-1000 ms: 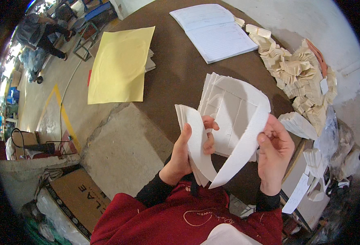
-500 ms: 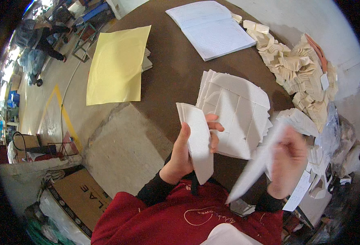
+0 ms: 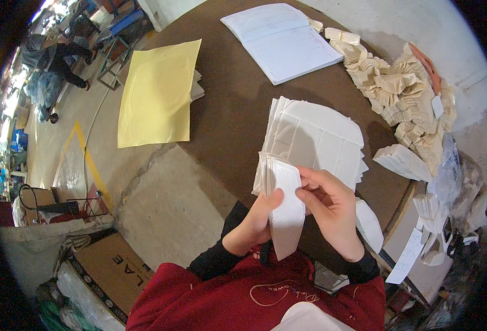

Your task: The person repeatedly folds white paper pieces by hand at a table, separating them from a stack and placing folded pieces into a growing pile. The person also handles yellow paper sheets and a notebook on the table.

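My left hand (image 3: 253, 222) is wrapped round a small stack of curved white pieces (image 3: 287, 220), stiff like foam or card, held upright with their edges fanned at the top. My right hand (image 3: 333, 208) pinches the right edge of the front piece between thumb and fingers. Directly beyond, several layers of larger white scored sheets (image 3: 332, 129) lie piled on the brown table (image 3: 227, 121). One loose white piece (image 3: 369, 226) lies beside my right wrist at the table's edge.
An open notebook (image 3: 287, 47) and a yellow sheet (image 3: 158, 94) lie on the far side. Many cream folded pieces (image 3: 414, 99) heap up along the right wall, near a white bundle (image 3: 402, 161). A cardboard box (image 3: 111, 265) stands low at left; another person (image 3: 56, 58) is far left.
My right hand has come left from the table's right edge to the stack in my left hand. The white piece it carried now appears to lie at the edge.
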Available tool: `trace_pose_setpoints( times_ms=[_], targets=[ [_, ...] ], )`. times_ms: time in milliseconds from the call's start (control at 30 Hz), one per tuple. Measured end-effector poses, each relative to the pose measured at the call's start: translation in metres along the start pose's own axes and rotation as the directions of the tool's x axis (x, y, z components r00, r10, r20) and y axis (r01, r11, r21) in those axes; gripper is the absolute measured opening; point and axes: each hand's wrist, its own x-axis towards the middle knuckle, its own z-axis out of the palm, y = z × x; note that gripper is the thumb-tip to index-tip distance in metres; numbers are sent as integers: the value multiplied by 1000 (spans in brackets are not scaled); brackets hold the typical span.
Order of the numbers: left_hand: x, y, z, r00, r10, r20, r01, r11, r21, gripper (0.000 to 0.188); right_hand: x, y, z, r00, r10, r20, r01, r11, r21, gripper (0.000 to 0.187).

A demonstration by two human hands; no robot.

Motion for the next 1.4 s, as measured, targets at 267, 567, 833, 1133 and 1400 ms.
trace_pose_setpoints(
  times_ms=[267, 567, 833, 1133, 1400],
  targets=[
    [12, 7, 13, 989, -2, -151, 0, 1000, -16, 41, 13, -9, -2, 892, -446, 72, 306, 481, -822, 46],
    [15, 11, 1, 994, 32, -107, -42, 994, -99, 31, 133, 37, -37, 811, -560, 169, 401, 323, -857, 37],
    [16, 9, -4, 996, 7, -89, -14, 996, -86, 30, 149, 62, -50, 926, -377, 5, 219, 526, -822, 33],
    [17, 9, -7, 995, 30, -98, -37, 996, -75, 30, 128, 39, -113, 523, -405, -750, 741, 651, 165, 32],
    [19, 13, -13, 962, 12, -272, -33, 997, -71, 29, 50, -26, -155, 237, -525, -817, 492, 790, -365, 10]
  ],
)
